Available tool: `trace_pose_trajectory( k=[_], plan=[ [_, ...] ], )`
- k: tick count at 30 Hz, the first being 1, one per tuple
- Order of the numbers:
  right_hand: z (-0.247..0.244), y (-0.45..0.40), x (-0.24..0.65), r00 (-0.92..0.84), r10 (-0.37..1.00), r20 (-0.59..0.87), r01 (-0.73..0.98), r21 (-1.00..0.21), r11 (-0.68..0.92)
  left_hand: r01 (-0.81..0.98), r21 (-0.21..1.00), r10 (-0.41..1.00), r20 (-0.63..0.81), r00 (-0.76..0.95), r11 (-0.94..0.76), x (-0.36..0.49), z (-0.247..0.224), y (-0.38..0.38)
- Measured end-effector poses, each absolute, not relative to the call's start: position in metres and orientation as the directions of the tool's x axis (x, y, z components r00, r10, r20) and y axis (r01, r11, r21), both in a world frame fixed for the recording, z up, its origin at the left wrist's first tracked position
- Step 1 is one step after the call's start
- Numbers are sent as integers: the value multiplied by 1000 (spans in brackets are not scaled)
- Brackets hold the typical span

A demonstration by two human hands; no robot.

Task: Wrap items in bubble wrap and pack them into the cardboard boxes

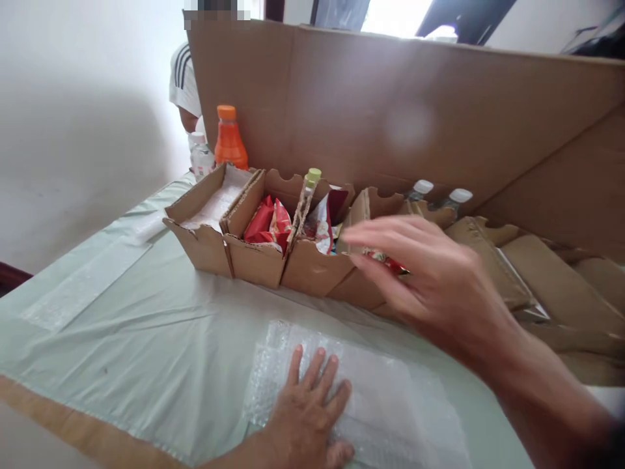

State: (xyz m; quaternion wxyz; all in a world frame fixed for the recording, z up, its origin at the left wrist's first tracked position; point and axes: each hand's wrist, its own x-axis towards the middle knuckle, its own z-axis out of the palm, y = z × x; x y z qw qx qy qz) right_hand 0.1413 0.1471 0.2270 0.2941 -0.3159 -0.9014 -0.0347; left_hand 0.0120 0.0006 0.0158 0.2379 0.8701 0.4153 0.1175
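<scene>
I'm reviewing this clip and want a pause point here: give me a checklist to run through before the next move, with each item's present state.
1. Left hand open and steady-looking on the bubble wrap: ok, palm down, fingers spread.
2. Bubble wrap free to lift: not ok, the left hand rests on it.
3. Right hand empty: cannot tell, it is blurred and a red packet shows between thumb and fingers.
4. Orange bottle upright and capped: ok.
5. Leftmost box upright: ok, beside the next box in the row.
</scene>
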Motion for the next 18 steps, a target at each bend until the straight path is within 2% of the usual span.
trace_pose_trajectory(
  k=[2,4,6,8,11,13,15,18],
  plan=[
    [247,186,86,-796,524,304,533,-60,844,655,522,781,33,624,-546,13,8,1],
    [247,216,38,-868,496,12,497,38,867,650,523,784,59,618,-551,14,-1,2],
    [234,234,3,-821,516,-245,501,123,856,643,523,784,82,615,-559,16,-7,3],
    [218,239,-17,-753,544,-370,521,170,836,632,540,783,83,617,-556,16,-7,5],
    [210,238,-21,-736,557,-384,534,177,827,600,622,778,23,628,-503,13,5,8],
    [221,235,-8,-747,579,-325,555,173,814,576,688,776,-30,630,-441,10,15,9],
    [242,227,16,-759,633,-154,620,125,774,542,742,784,-37,620,-394,8,21,8],
    [269,196,68,-680,697,225,701,-76,709,470,795,843,96,528,-385,8,24,5]
  ],
)
